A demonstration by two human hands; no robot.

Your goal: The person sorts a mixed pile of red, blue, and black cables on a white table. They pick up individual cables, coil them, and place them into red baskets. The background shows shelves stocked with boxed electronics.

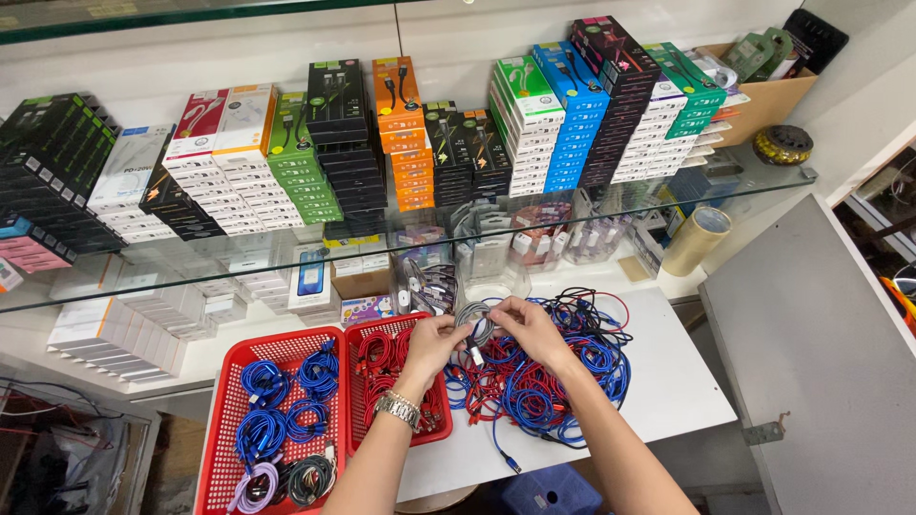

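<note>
Both of my hands meet over a white table (668, 381), holding a small coiled grey cable (474, 322) between them. My left hand (436, 341), with a metal watch on its wrist, grips the coil's left side. My right hand (530, 326) pinches its right side. Under my hands lies a loose tangle of blue, red and black cables (563, 372). Just left of it stands a red basket (405, 358) with red cables. A larger red basket (277, 410) holds coiled blue cables plus purple and dark ones.
A glass shelf (773, 181) above the table carries rows of stacked boxed cable packs in several colours. Below it are clear plastic tubs and white boxes. A roll of tape (697, 238) and a grey panel (811, 353) stand at the right.
</note>
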